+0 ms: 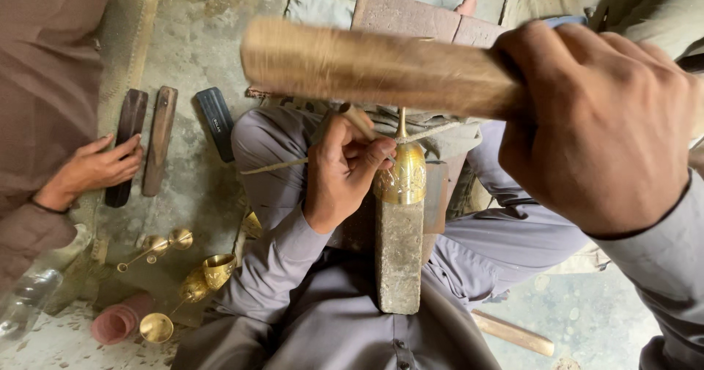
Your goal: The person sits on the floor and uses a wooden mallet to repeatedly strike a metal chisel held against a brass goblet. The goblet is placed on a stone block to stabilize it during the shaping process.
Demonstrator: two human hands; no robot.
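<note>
The right hand (598, 124) was clenched around a wooden mallet (374, 66), raised and blurred above the lap. The left hand (343, 166) gripped a thin chisel (357, 119), with its fingertips touching a brass cup (400, 173). The cup sat on the top end of a long metal block (399, 256), which lay between the person's knees. On the floor (198, 40) to the left lay more brass pieces (209, 275) and three dark flat bars (160, 139). Another person's hand (95, 166) rested on one of the bars.
</note>
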